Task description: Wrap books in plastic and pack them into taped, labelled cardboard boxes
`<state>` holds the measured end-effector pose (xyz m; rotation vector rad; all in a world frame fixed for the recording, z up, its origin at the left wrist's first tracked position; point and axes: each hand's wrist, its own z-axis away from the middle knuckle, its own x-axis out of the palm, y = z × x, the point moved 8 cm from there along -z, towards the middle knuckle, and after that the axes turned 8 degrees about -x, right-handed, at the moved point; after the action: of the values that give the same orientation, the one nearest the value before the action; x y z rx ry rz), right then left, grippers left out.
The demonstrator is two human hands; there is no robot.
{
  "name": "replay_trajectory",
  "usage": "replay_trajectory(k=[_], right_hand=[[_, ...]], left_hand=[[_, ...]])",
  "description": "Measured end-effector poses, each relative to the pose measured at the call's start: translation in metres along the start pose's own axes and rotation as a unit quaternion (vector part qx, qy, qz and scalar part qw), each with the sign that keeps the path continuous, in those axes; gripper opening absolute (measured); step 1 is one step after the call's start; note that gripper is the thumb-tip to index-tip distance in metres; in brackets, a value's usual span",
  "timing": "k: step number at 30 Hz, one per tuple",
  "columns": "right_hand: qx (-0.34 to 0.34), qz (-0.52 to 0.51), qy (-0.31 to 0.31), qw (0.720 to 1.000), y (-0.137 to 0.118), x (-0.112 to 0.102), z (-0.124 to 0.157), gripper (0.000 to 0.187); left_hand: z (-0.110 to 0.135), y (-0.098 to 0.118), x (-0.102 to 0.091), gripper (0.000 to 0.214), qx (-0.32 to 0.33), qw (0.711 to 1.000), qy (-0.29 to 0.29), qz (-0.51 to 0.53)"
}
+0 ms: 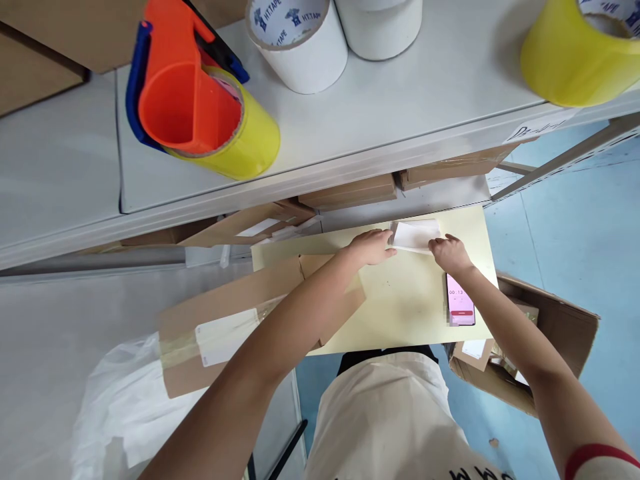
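Note:
A small stack of white paper slips lies near the far edge of the pale yellow table. At its left end is my left hand, fingers stretched forward and thumb apart, the fingertips at the slips' edge. My right hand is closed, pinching the right edge of the slips between thumb and fingers. Just below that hand lies a phone with a pink timer screen. Beneath my left forearm, a long cardboard box with a white label rests partly over the table's left side.
Overhead, a shelf holds an orange tape dispenser, white tape rolls and a yellow tape roll. An open carton with small parcels stands right of the table. Flat cardboard boxes sit under the shelf.

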<state>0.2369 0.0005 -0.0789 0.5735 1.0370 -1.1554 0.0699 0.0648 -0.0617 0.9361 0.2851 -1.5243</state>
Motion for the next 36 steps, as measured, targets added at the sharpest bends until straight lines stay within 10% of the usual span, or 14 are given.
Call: replay_trajectory(k=[5,12,16,20,25,30,36], right_hand=[[0.056,-0.092,0.142,0.984,0.017,-0.02,0.013,0.018],[-0.083,-0.091,0.396,0.91,-0.02,-0.067,0.045,0.025],[0.011,-0.208,0.488,0.847,-0.009,-0.075,0.058,0.032],[0.086,-0.411,0.409,0.81,0.021,-0.051,0.029,0.08],[-0.008,-0.588,0.203,0.783,0.008,-0.025,-0.009,0.044],[-0.038,-0.451,0.254,0.855,0.002,-0.049,0.001,0.029],[-0.127,-0.28,0.272,0.912,-0.017,-0.074,0.006,0.031]], left_hand=[[0.008,0.033,-0.015,0.041,0.086,0.995,0.056,-0.007],[0.034,0.076,-0.03,0.02,0.151,0.977,0.147,-0.034],[0.044,0.073,-0.041,0.021,0.115,0.968,0.203,0.092],[0.035,0.043,-0.038,0.014,0.029,0.91,0.159,0.381],[0.031,0.006,-0.04,0.049,-0.023,0.786,0.156,0.598],[0.083,-0.007,-0.085,0.09,-0.09,0.85,0.416,0.312],[0.072,0.071,-0.061,0.023,0.104,0.976,0.189,-0.036]])
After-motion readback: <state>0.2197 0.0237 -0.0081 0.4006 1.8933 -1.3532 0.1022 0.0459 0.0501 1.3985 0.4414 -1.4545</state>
